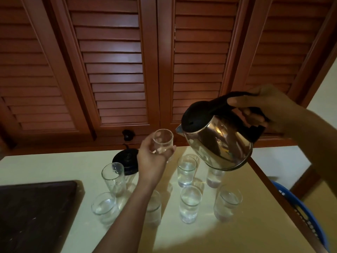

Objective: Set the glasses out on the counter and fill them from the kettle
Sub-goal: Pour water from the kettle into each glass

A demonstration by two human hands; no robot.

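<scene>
Left grip [155,158] holds a seemingly empty glass [162,141] at kettle [218,145] spout; right grip [264,105] clasps handle.

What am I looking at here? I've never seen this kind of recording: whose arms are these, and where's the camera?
No machine: a person filmed by one wide-angle camera on their own head, looking down at their bare hands. The left hand holds a glass raised. The right hand grips the handle of a steel kettle, tilted with its spout towards that glass. Below, on the pale counter, stand more glasses, several with water, beside the kettle's black base and a dark tray.
</scene>
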